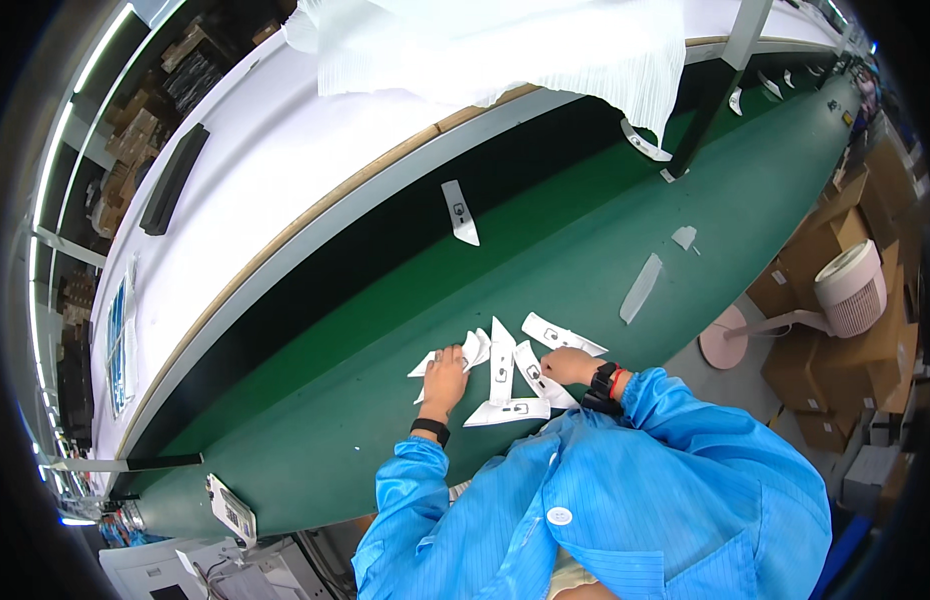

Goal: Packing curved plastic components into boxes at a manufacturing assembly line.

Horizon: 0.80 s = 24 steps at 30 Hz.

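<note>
My left hand (444, 382) is closed round a small bunch of white slanted pieces (476, 348), overlapping at its fingertips. My right hand (569, 367) has its fingers curled at the edge of a white piece with a dark printed outline (532, 372); its fingertips are partly hidden. Between the hands a similar piece stands lengthwise (501, 365). Another lies crosswise nearest my body (509, 411), and one rests just beyond my right hand (551, 332). All are flat, with pointed ends, on the green work surface (385, 440).
Farther off lie another white piece (460, 213) and a translucent strip (641, 289). A raised white shelf (285, 170), partly draped with white sheeting (495, 50), runs along the far side. A calculator-like device (231, 510) sits at left; a pink fan (850, 285) and cardboard boxes (835, 370) stand right.
</note>
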Motion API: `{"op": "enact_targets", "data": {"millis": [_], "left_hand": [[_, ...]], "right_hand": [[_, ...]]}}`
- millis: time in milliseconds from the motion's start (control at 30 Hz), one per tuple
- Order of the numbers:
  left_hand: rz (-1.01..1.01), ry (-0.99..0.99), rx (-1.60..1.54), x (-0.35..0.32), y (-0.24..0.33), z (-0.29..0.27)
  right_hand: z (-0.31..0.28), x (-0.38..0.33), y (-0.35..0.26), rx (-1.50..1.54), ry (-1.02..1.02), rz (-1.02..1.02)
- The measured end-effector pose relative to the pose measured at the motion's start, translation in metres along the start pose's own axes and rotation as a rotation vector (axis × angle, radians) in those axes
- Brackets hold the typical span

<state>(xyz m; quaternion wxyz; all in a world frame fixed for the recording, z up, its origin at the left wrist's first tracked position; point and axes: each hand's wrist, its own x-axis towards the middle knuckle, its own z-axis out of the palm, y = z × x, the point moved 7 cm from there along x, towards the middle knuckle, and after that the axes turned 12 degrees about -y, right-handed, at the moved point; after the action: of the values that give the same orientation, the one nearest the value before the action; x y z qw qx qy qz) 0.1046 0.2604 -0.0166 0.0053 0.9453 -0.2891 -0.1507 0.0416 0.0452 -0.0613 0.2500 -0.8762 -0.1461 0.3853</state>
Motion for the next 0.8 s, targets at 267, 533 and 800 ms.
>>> {"op": "enact_targets", "data": {"millis": [267, 533, 800], "left_hand": [[-0.318, 0.05, -0.068, -0.031, -0.034, 0.009], [-0.556, -0.047, -0.165, -0.067, -0.056, 0.038], [-0.61, -0.116, -0.322, -0.093, -0.05, 0.029]], "right_hand": [[-0.019, -0.006, -0.013, -0.099, 0.163, 0.207], [-0.016, 0.021, -0.108, -0.122, 0.221, -0.162], [-0.051, 0.06, -0.083, -0.338, 0.504, 0.308]]}}
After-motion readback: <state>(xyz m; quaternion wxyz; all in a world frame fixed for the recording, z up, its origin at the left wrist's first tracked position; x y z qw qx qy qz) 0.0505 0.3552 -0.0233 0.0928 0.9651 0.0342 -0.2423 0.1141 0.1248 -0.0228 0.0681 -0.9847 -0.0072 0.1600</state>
